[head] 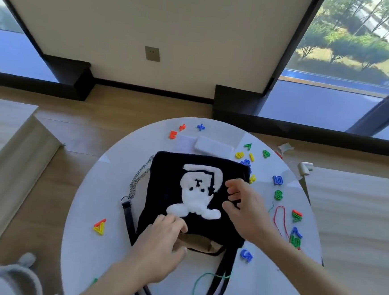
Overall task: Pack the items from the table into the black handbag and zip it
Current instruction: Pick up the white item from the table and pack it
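While the black handbag [185,193] lay flat, both hands worked its mouth open.
Left hand [160,244] pinched the rim; right hand [244,209] rested half-curled, empty; next, gathering plastic numbers [278,180].

Left hand [161,242]: palm down, fingers curled, thumb spread, bare forearm entering from lower left. Right hand [245,208]: fingers loosely bent, slightly spread, forearm from lower right.
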### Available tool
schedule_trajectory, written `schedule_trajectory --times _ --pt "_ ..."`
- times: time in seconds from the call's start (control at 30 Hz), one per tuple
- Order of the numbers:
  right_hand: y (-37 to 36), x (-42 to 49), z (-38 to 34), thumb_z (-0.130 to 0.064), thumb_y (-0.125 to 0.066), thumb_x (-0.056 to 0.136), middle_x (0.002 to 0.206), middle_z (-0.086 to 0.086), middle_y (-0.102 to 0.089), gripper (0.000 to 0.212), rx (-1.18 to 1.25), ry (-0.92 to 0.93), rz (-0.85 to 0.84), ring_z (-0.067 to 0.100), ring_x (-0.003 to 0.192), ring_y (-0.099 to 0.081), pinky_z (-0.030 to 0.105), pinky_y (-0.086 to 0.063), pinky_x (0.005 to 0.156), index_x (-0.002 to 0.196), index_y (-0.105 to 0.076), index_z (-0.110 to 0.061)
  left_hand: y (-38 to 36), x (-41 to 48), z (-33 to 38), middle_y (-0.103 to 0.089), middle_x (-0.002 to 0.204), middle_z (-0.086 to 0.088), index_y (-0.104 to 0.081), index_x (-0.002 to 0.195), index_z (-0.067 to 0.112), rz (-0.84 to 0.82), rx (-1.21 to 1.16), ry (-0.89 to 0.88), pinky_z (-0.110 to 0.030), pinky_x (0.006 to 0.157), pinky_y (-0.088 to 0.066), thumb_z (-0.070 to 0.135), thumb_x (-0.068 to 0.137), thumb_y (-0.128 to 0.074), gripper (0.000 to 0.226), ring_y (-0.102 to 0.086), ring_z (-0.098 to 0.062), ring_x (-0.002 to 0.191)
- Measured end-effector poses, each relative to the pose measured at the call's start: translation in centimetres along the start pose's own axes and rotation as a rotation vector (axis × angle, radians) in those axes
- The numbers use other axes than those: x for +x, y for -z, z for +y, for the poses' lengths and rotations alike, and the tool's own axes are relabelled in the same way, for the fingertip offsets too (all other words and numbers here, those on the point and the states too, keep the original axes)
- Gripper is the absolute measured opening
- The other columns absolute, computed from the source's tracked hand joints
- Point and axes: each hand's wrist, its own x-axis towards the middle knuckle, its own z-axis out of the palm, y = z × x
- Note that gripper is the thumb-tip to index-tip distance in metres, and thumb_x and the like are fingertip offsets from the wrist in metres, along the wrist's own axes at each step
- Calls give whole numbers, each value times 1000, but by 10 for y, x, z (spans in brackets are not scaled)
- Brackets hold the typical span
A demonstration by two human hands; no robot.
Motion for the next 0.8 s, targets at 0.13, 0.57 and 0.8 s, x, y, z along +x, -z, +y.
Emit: schedule_trajectory --times 0.13,0.57,0.8 --pt "-5 83 -5 -13 -66 88 111 -2 -58 43 -81 -17 56 16 102 -58 26 -46 86 129 -54 -19 5 45 -28 -44 121 17 -50 122 29 37 -87 -26 -30 92 -45 39 94 -52 30 -40 -5 113" --pt "-62 273 32 -19 -64 90 143 13 -43 60 -591 -169 -151 33 131 -46 45 -44 104 146 -42 -14 16 146 -83 -53 116 13 -55 120 27 -26 -167 -141 -35 88 -49 36 94 -55 28 -47 -9 111" --pt "-60 302 59 -30 -77 84 146 15 -41 83 -663 -209 -204 36 134 -43 48 -39 110 153 -33 -12 8 151 -93 -51 115 12 -55 119 26 -22 -190 -211 -31 87 -47 34 93 -55 27 -44 -9 109"
